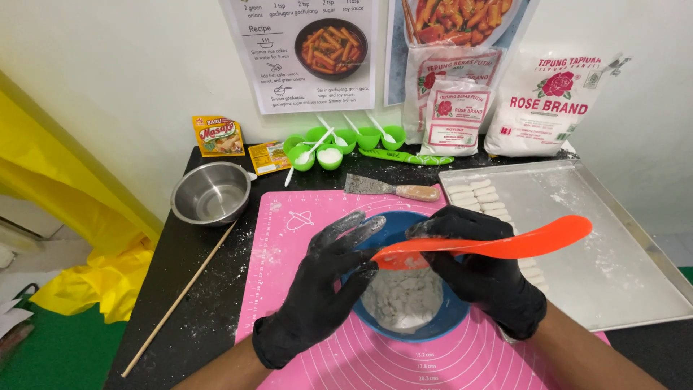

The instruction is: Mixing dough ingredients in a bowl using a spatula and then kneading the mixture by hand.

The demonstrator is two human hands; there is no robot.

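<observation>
Nearest, pink silicone mat (303, 289), smooth and printed with rings, over black floured worktop (195, 303). Beyond right, long metal tray (613, 274) dusted white. On mat, round blue bowl (433, 328) of pale, lumpy dough (403, 296). Black-gloved left hand (325, 289), fingers (354, 227) loosely spread, floury, wiping orange spatula (498, 247); right hand (484, 278) closed round its middle. Best scraped blade-tip over bowl, so crumbs drop inside.

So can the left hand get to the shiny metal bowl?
Probably yes. The left hand holds nothing, and the metal bowl sits to its left with only bare mat and table between.
</observation>
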